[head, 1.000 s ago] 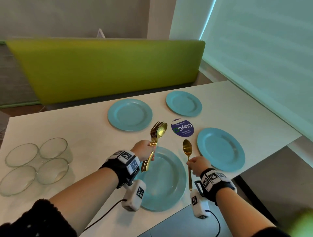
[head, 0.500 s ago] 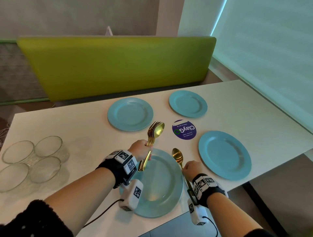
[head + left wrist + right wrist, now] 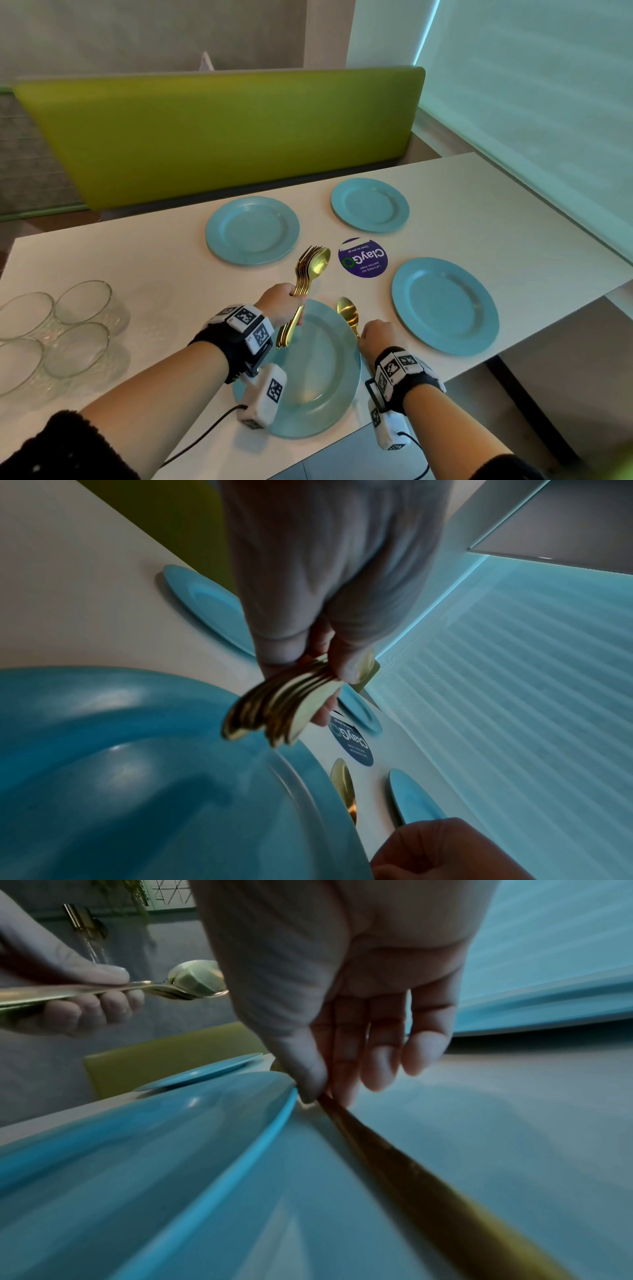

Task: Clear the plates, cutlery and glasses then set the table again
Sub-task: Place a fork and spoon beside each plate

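Standing left of the near plate (image 3: 310, 383): four glass bowls (image 3: 58, 335), partly cut off. Left hand (image 3: 279, 303) is clutching a bundle of gold forks and spoons (image 3: 308, 274) above that plate, likely as stock for setting. Right hand (image 3: 376, 334) is pinching one gold spoon (image 3: 347, 313) along its right rim, probably placing it; the handle is hidden.
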A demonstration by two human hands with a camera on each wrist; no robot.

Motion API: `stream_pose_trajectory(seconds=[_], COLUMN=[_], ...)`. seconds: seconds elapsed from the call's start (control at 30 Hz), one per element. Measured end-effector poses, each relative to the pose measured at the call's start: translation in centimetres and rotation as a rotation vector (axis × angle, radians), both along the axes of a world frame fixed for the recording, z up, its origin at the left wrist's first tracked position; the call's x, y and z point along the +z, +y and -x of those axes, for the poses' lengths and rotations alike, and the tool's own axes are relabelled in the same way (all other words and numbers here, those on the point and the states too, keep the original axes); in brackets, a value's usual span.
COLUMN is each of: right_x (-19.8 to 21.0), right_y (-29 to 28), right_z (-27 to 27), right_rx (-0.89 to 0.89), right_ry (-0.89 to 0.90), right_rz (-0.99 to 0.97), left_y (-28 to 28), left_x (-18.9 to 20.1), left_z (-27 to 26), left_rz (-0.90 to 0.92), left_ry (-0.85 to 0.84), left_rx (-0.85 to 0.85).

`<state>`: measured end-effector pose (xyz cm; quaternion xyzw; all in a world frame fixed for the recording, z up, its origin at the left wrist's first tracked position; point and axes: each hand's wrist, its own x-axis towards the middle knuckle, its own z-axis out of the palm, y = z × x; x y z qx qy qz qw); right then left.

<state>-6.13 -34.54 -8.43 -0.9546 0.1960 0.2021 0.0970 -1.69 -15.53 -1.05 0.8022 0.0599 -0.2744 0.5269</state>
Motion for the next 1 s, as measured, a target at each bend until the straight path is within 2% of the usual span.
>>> stream_pose_trajectory(seconds=[0.63, 1.0], right_x=[0.0, 2.0], right_y=[0.1, -2.6], right_z=[-0.4, -0.2], right_rx=[0.033, -0.038], right_ry=[-0.004, -0.055], right_rz=[-0.035, -0.172], left_y=[-0.1, -1.9], left_x=[-0.1, 0.1], left_z=[-0.5, -0.6], left_rz=[-0.011, -0.005], left_ry=[0.015, 0.013], left_rx=[0.014, -0.021])
